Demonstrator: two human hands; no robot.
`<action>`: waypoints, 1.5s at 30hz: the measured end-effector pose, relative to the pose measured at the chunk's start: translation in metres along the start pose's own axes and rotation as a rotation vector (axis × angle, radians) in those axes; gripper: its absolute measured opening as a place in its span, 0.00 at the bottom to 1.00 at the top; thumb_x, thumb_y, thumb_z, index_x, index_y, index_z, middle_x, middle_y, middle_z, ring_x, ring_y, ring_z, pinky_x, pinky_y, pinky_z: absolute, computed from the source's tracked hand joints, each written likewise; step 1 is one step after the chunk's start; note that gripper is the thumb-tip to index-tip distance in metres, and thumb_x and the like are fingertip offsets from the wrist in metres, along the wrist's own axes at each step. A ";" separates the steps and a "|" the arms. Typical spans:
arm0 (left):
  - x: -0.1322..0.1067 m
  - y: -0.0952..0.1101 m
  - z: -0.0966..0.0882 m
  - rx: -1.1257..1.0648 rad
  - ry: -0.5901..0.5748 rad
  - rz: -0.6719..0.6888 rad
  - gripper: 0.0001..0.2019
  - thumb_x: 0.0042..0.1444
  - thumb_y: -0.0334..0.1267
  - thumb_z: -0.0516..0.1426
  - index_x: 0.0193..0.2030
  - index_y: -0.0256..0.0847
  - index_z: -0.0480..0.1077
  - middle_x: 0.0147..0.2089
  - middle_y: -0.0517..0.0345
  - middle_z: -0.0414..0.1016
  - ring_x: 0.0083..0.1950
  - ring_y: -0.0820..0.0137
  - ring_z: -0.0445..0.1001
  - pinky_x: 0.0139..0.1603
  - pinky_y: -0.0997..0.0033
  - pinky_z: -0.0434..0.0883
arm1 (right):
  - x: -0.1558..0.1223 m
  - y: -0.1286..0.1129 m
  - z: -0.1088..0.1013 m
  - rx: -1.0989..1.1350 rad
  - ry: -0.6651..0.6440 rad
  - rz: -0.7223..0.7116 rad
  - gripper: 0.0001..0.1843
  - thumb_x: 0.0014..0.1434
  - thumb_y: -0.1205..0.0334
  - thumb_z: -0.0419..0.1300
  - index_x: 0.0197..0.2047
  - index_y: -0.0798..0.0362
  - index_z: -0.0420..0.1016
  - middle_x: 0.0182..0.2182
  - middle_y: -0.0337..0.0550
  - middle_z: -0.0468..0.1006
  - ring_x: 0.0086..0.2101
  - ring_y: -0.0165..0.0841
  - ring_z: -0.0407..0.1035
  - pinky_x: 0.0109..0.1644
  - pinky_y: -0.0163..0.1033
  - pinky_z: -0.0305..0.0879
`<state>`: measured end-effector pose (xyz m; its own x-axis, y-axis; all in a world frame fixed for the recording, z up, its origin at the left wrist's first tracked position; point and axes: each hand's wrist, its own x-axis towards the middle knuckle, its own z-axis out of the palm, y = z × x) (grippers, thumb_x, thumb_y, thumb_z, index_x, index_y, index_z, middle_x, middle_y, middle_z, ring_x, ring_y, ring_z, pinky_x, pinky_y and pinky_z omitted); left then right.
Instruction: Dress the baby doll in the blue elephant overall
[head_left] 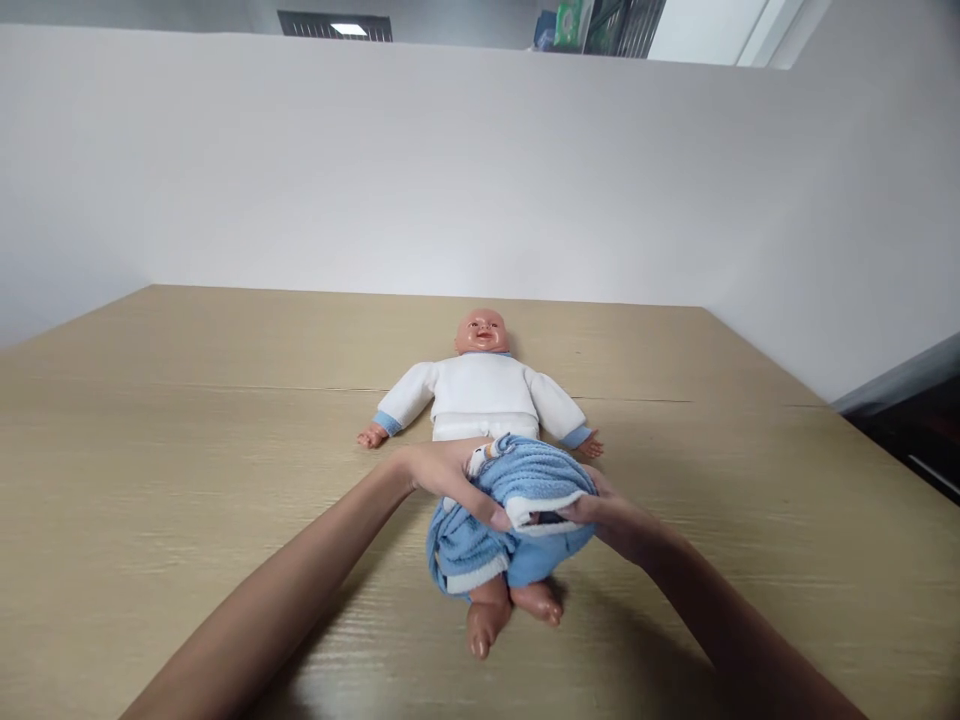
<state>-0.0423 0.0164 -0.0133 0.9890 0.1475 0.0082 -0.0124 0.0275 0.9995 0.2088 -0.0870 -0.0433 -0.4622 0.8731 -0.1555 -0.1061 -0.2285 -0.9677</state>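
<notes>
A baby doll (485,388) in a white top with blue cuffs lies on its back, head toward the far wall and arms spread. Blue terry trousers (544,470) with white cuffs are bunched over its legs. One doll foot (487,615) pokes out below a cuff, with the second foot beside it. My left hand (450,475) grips the bunched fabric from the left, thumb on a white cuff. On the other side, my right hand (600,508) pinches the same cuff, which gapes between my thumbs. Some of my fingers are hidden behind the cloth.
The doll rests on a wide wooden table (187,450) with seams across it. A pale partition wall (450,180) rises behind the table and along its right. A dark object (915,430) stands beyond the right edge.
</notes>
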 end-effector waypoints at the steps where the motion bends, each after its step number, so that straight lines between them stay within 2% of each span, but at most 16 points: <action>1: 0.000 0.000 0.000 -0.012 0.009 0.000 0.28 0.50 0.50 0.76 0.53 0.35 0.80 0.48 0.52 0.86 0.51 0.61 0.83 0.60 0.64 0.79 | -0.001 -0.003 0.005 -0.010 0.091 -0.007 0.26 0.53 0.45 0.74 0.49 0.53 0.84 0.42 0.46 0.85 0.44 0.43 0.76 0.52 0.45 0.72; 5: 0.004 0.002 0.003 -0.010 0.039 0.030 0.33 0.46 0.51 0.77 0.57 0.37 0.80 0.52 0.51 0.85 0.51 0.61 0.82 0.54 0.67 0.79 | -0.015 -0.011 0.038 -0.096 0.344 -0.098 0.22 0.57 0.49 0.72 0.51 0.51 0.84 0.44 0.49 0.86 0.46 0.47 0.77 0.55 0.51 0.73; 7: 0.006 0.007 0.006 0.070 0.064 -0.002 0.30 0.48 0.48 0.76 0.56 0.38 0.80 0.52 0.53 0.85 0.51 0.61 0.81 0.54 0.67 0.78 | -0.030 -0.004 0.059 -0.131 0.486 -0.091 0.24 0.57 0.49 0.71 0.54 0.51 0.83 0.45 0.50 0.86 0.46 0.49 0.77 0.55 0.53 0.75; 9: 0.006 0.015 0.011 0.173 0.074 -0.066 0.21 0.53 0.44 0.73 0.50 0.39 0.80 0.45 0.57 0.84 0.45 0.63 0.80 0.48 0.69 0.77 | -0.048 0.013 0.083 -0.155 0.627 -0.012 0.26 0.58 0.48 0.71 0.55 0.51 0.83 0.44 0.51 0.86 0.46 0.52 0.78 0.54 0.54 0.77; 11: 0.005 0.026 0.018 0.286 0.046 -0.092 0.14 0.55 0.42 0.70 0.45 0.38 0.78 0.40 0.59 0.81 0.40 0.66 0.77 0.42 0.71 0.74 | -0.066 0.037 0.105 -0.170 0.643 0.096 0.28 0.58 0.45 0.72 0.56 0.52 0.83 0.43 0.53 0.86 0.48 0.55 0.79 0.56 0.54 0.77; 14: 0.002 0.043 0.033 0.517 0.016 -0.127 0.12 0.55 0.42 0.67 0.42 0.40 0.73 0.37 0.60 0.76 0.36 0.67 0.74 0.36 0.72 0.69 | -0.086 0.069 0.131 -0.135 0.740 0.122 0.32 0.58 0.41 0.71 0.58 0.54 0.82 0.47 0.58 0.86 0.52 0.57 0.79 0.57 0.51 0.78; 16: 0.002 0.051 0.044 0.680 0.040 -0.206 0.12 0.57 0.45 0.64 0.42 0.42 0.70 0.33 0.62 0.73 0.32 0.68 0.71 0.32 0.71 0.64 | -0.092 0.081 0.138 -0.133 0.794 0.099 0.36 0.59 0.39 0.70 0.62 0.56 0.79 0.52 0.60 0.86 0.54 0.57 0.79 0.59 0.51 0.77; 19: 0.004 0.054 0.058 0.853 0.081 -0.333 0.16 0.58 0.51 0.62 0.45 0.43 0.68 0.32 0.60 0.72 0.31 0.64 0.71 0.29 0.68 0.60 | -0.094 0.085 0.135 -0.212 0.880 0.097 0.37 0.61 0.38 0.67 0.63 0.57 0.79 0.56 0.60 0.85 0.59 0.58 0.77 0.62 0.50 0.76; 23: 0.007 0.046 0.070 0.990 0.115 -0.437 0.26 0.55 0.57 0.62 0.53 0.43 0.67 0.40 0.50 0.79 0.40 0.52 0.79 0.31 0.65 0.63 | -0.094 0.081 0.119 -0.382 0.901 0.095 0.28 0.64 0.42 0.62 0.55 0.55 0.84 0.52 0.59 0.87 0.54 0.59 0.79 0.61 0.52 0.75; 25: 0.008 0.043 0.073 1.021 0.122 -0.481 0.30 0.53 0.57 0.63 0.56 0.41 0.66 0.43 0.45 0.81 0.44 0.47 0.81 0.33 0.63 0.66 | -0.093 0.080 0.111 -0.470 0.911 0.115 0.26 0.64 0.44 0.62 0.54 0.55 0.85 0.50 0.59 0.87 0.53 0.60 0.80 0.61 0.55 0.74; 28: 0.009 0.041 0.077 1.062 0.106 -0.551 0.32 0.52 0.56 0.65 0.57 0.39 0.66 0.45 0.41 0.83 0.45 0.43 0.83 0.34 0.60 0.70 | -0.091 0.082 0.102 -0.563 0.911 0.123 0.29 0.60 0.46 0.65 0.58 0.55 0.84 0.54 0.61 0.86 0.57 0.62 0.78 0.63 0.58 0.73; 32: 0.010 0.039 0.082 1.159 0.140 -0.563 0.32 0.53 0.51 0.66 0.60 0.38 0.65 0.46 0.41 0.84 0.47 0.43 0.84 0.38 0.59 0.73 | -0.086 0.085 0.100 -0.640 0.895 0.068 0.25 0.59 0.50 0.62 0.55 0.53 0.82 0.54 0.57 0.85 0.54 0.56 0.79 0.61 0.56 0.75; 37: 0.006 0.027 0.087 1.213 0.226 -0.518 0.27 0.58 0.50 0.61 0.59 0.39 0.66 0.45 0.43 0.84 0.47 0.44 0.84 0.40 0.57 0.73 | -0.080 0.086 0.108 -0.523 0.866 0.108 0.31 0.60 0.45 0.59 0.59 0.55 0.81 0.57 0.59 0.84 0.62 0.57 0.75 0.69 0.59 0.69; 41: 0.000 0.018 0.090 1.259 0.293 -0.489 0.24 0.59 0.49 0.59 0.58 0.39 0.67 0.44 0.44 0.84 0.48 0.45 0.83 0.44 0.55 0.73 | -0.077 0.081 0.114 -0.367 0.807 0.126 0.33 0.61 0.42 0.58 0.59 0.56 0.82 0.58 0.61 0.84 0.61 0.58 0.77 0.68 0.62 0.69; 45: -0.008 0.020 0.093 1.248 0.288 -0.487 0.24 0.58 0.50 0.61 0.57 0.41 0.67 0.44 0.46 0.83 0.48 0.46 0.82 0.47 0.54 0.73 | -0.075 0.071 0.117 -0.307 0.748 0.093 0.33 0.61 0.43 0.60 0.60 0.57 0.81 0.61 0.60 0.83 0.63 0.58 0.75 0.69 0.60 0.68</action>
<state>-0.0364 -0.0762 0.0089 0.7880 0.5818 -0.2016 0.6157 -0.7428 0.2628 0.1330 -0.2195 -0.0767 0.2653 0.9378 -0.2238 0.1999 -0.2806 -0.9388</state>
